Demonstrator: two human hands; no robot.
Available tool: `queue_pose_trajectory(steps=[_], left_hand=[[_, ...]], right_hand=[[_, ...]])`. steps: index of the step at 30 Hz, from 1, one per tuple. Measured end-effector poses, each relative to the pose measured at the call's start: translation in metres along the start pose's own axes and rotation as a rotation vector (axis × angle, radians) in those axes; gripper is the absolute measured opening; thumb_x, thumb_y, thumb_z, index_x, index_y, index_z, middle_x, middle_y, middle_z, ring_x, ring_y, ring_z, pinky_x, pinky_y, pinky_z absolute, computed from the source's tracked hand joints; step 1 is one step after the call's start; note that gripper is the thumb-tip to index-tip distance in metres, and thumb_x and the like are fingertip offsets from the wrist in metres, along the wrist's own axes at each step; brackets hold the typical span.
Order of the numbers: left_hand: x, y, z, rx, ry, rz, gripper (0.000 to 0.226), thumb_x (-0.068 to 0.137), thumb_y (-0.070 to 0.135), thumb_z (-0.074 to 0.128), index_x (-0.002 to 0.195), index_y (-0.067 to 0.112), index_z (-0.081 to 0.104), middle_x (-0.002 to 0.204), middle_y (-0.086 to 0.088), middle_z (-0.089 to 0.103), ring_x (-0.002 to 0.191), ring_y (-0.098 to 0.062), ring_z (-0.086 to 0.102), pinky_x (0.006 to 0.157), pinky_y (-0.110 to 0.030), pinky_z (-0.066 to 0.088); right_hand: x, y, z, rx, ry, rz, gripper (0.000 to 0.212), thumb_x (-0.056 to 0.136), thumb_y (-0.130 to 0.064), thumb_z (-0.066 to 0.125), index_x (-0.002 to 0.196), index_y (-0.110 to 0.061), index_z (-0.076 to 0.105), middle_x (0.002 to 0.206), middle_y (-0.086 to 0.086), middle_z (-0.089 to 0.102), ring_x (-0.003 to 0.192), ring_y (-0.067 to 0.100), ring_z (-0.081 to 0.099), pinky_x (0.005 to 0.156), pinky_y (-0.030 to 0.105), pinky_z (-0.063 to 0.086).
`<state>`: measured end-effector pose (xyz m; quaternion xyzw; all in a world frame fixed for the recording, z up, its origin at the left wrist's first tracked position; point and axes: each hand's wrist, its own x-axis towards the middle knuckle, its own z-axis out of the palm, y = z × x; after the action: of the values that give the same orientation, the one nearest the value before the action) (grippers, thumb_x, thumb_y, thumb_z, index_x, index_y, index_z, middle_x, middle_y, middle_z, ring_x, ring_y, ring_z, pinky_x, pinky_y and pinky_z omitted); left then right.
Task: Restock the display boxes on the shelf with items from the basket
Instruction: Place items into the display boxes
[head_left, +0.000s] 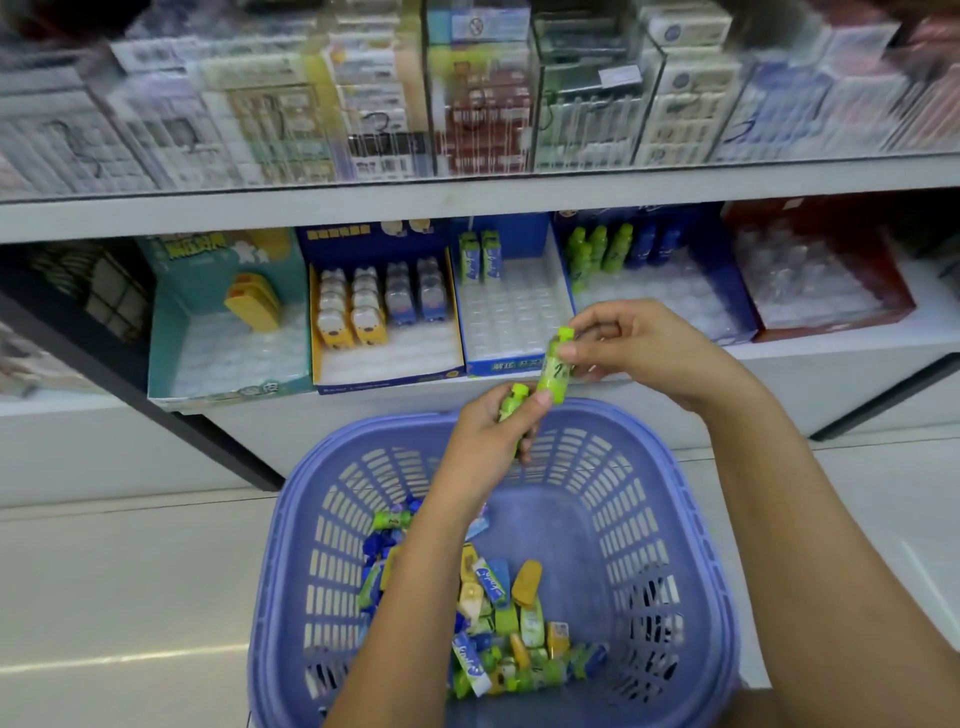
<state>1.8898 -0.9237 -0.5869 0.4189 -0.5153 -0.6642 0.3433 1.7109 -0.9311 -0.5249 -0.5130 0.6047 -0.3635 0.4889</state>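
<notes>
Lilac slotted basket (649, 519); lime-green bottle (555, 371)

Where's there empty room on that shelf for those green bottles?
The bottle box has empty slots in front of its back row of bottles. The red box beside it looks empty. The bear box is fullest; only its front strip is free.

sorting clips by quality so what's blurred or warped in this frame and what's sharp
Head view: the upper-shelf packs are smeared, print unreadable; the shelf edge bows from the wide-angle lens; the left hand, right hand, the green bottle it pinches and the basket are sharp; even light, faint glare streak on the floor.
</notes>
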Motion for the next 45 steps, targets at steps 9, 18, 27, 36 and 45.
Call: queue_pose_trajectory(steps=[9, 18, 27, 36, 45], left_hand=[[0.006, 0.003, -0.002, -0.11, 0.121, -0.234, 0.056, 0.096, 0.056, 0.034, 0.079, 0.016, 0.068, 0.044, 0.002, 0.044, 0.031, -0.01, 0.029, 0.035, -0.014, 0.019], [0.018, -0.004, -0.002, -0.274, 0.086, -0.203, 0.043, 0.1, 0.028, 0.031, 0.087, 0.009, 0.067, 0.054, -0.002, 0.051, 0.036, -0.01, 0.034, 0.035, -0.016, 0.02], [0.019, 0.005, 0.0, -0.662, -0.151, -0.179, 0.046, 0.09, 0.012, 0.033, 0.131, 0.013, 0.052, 0.078, -0.004, 0.057, 0.06, -0.013, 0.047, 0.051, -0.021, 0.038], [0.012, 0.006, -0.005, -0.452, -0.024, 0.053, 0.038, 0.084, 0.016, 0.058, 0.121, 0.01, 0.059, 0.112, -0.004, 0.07, 0.109, -0.015, 0.064, 0.083, -0.021, 0.052], [0.018, 0.002, -0.006, -0.234, 0.165, 0.196, 0.033, 0.09, 0.025, 0.062, 0.123, 0.023, 0.06, 0.122, 0.002, 0.064, 0.118, -0.01, 0.058, 0.092, -0.021, 0.047]], right_hand=[[0.076, 0.016, -0.065, -0.326, 0.633, -0.156, 0.026, 0.083, -0.014, 0.067, 0.108, -0.005, 0.065, 0.1, 0.017, 0.068, 0.094, 0.025, 0.064, 0.086, 0.028, 0.05], [0.11, 0.034, -0.081, -0.64, 0.42, -0.153, 0.024, 0.084, -0.012, 0.063, 0.106, -0.007, 0.068, 0.085, 0.006, 0.066, 0.082, 0.012, 0.053, 0.059, -0.002, 0.031], [0.11, 0.035, -0.073, -0.653, 0.429, -0.101, 0.035, 0.083, -0.017, 0.069, 0.117, -0.009, 0.066, 0.1, 0.011, 0.068, 0.092, 0.016, 0.06, 0.06, -0.005, 0.032], [0.06, -0.014, -0.034, -0.446, 0.333, -0.061, 0.03, 0.082, -0.019, 0.071, 0.105, -0.001, 0.066, 0.088, 0.009, 0.066, 0.076, 0.017, 0.062, 0.076, 0.029, 0.052], [0.025, -0.033, 0.031, -0.297, 0.021, -0.111, 0.022, 0.074, -0.018, 0.079, 0.092, -0.01, 0.07, 0.074, 0.0, 0.067, 0.067, 0.009, 0.062, 0.07, 0.025, 0.052]])
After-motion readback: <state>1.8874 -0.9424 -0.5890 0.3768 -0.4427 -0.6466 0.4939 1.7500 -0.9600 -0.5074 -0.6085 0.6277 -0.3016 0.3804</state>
